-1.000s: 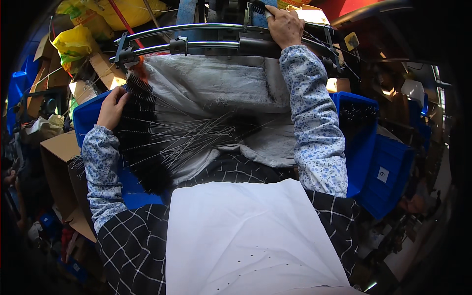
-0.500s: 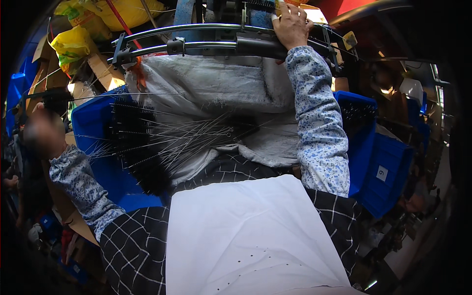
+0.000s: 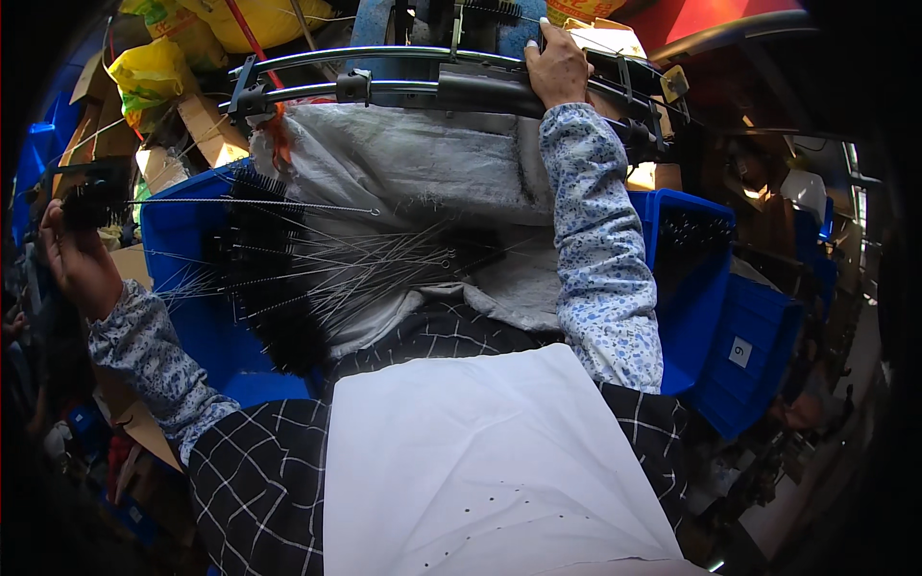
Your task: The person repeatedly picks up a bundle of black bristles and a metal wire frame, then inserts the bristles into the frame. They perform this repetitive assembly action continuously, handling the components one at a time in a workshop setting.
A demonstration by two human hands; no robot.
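Note:
My left hand (image 3: 84, 269), far left, is closed around the black bristle head of a wire brush (image 3: 96, 204). Its thin twisted-wire stem reaches rightward and ends in a small loop. My right hand (image 3: 559, 69) is at the blue machine (image 3: 389, 29), fingers curled behind the metal rails. Close to its fingertips is another black bristle brush (image 3: 492, 10); what the fingers grip is too small to tell. Between my arms, a bundle of wire brushes (image 3: 279, 278) lies across a grey-white sheet (image 3: 413, 158), bristles leftward and looped stems toward the middle.
Parallel metal rails (image 3: 403, 88) cross in front of the machine. One blue bin (image 3: 182, 226) stands left under the brush bundle; another blue bin (image 3: 691, 288), with black brushes in it, stands right. Yellow bags (image 3: 149, 82) and cardboard lie far left. A white apron (image 3: 480, 451) covers my lap.
The brush in my left hand has shifted, with its looped stem now clear above the bundle. My right hand has moved slightly left and down at the machine.

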